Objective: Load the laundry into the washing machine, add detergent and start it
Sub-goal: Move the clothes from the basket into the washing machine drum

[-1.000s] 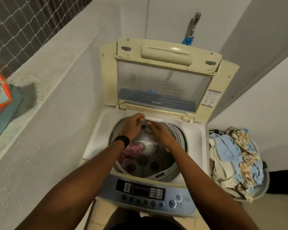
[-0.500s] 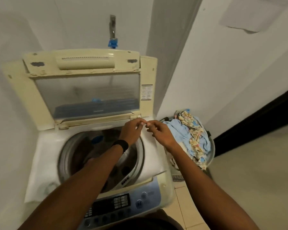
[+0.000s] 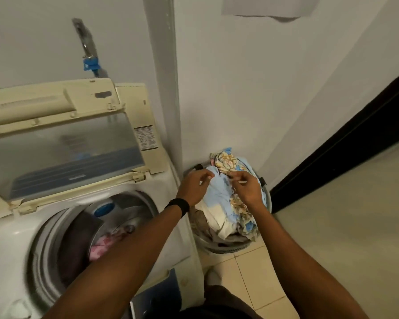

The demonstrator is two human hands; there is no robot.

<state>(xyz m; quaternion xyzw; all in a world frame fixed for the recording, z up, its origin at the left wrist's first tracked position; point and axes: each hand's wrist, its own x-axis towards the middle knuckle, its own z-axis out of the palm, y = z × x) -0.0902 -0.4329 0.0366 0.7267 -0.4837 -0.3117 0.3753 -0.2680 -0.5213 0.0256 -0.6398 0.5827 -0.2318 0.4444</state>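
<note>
Laundry (image 3: 219, 195) in basket (image 3: 226, 249), tiled flr (image 3: 248, 280)

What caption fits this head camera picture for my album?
Left hand and right hand poised above the laundry basket beside the open washing machine.

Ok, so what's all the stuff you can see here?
Washing machine: one, white, left, lid up.
Pink cloth: one, pink, inside the drum.
Laundry basket: one, grey, floor right of the machine.
Clothes: a pile, blue, cream and flowery, in the basket.
Tap: one, silver with blue fitting, wall behind the machine.
Wristband: one, black, left wrist.
Left hand: one, above the clothes.
Right hand: one, above the clothes.
</note>
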